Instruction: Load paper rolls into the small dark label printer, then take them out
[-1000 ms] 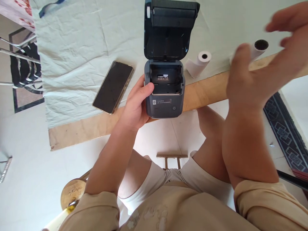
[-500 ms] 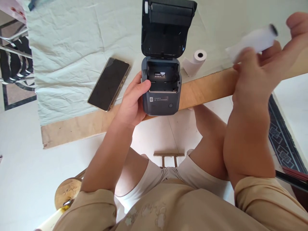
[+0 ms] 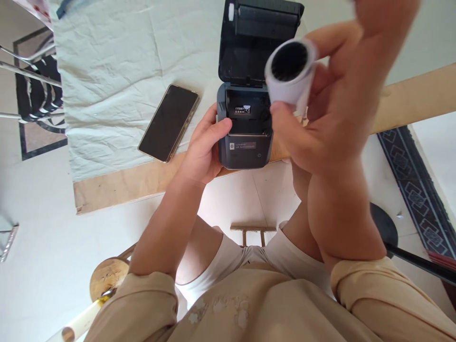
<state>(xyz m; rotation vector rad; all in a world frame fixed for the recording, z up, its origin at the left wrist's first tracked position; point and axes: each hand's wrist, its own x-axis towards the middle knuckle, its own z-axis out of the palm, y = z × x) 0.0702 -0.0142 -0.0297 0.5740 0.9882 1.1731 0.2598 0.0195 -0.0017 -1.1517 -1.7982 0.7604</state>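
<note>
A small dark portable label printer has its lid raised, and a printed sticker shows inside the bay. My left hand grips the printer's left side at the table edge, thumb on the rim. A white paper roll with a wide dark core is pinched between the thumb and fingers of my right hand. This roll is up close to the camera, over the printer's right side, its core end facing me. From this view I cannot tell whether it touches the printer.
Left of the printer lies a phone on the pale green cloth. The table's bare wooden edge runs along the front. A round wooden stool stands on the floor at lower left.
My right hand has brought the paper roll leftward and nearer the camera, from the far right to the printer. The second roll on the table is now covered by that hand. My left hand keeps its grip.
</note>
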